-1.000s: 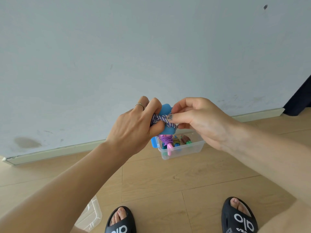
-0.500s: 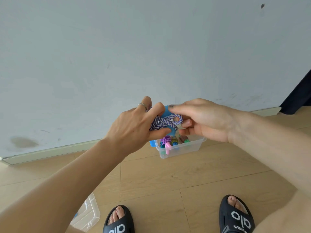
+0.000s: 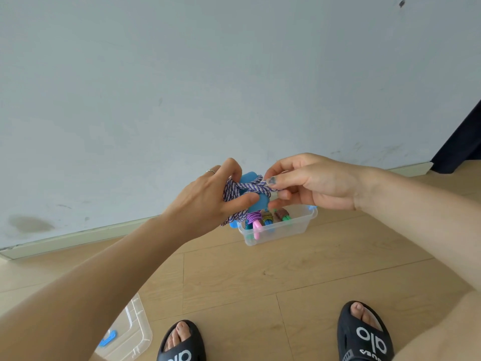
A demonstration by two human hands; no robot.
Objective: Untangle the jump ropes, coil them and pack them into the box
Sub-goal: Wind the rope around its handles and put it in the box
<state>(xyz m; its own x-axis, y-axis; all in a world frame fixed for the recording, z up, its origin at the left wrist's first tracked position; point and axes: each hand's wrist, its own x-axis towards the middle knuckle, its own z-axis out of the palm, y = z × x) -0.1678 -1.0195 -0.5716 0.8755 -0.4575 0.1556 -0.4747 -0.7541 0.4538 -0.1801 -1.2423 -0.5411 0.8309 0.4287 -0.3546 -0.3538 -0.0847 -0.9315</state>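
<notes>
Two hands [image 3: 208, 201] [image 3: 312, 183], one box [image 3: 281, 230], two slippers [image 3: 182, 342] [image 3: 364, 334].

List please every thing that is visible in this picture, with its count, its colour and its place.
jump rope: one, purple-and-white cord, blue handles, held above the box
box: one, clear plastic, on the floor by the wall
coiled ropes: several, purple, pink, blue, brown, green, inside the box
lid: one, clear with blue clip, floor at bottom left
sandals: two, black, on the person's feet
left hand: one, grips the coiled bundle
right hand: one, pinches the cord
</notes>
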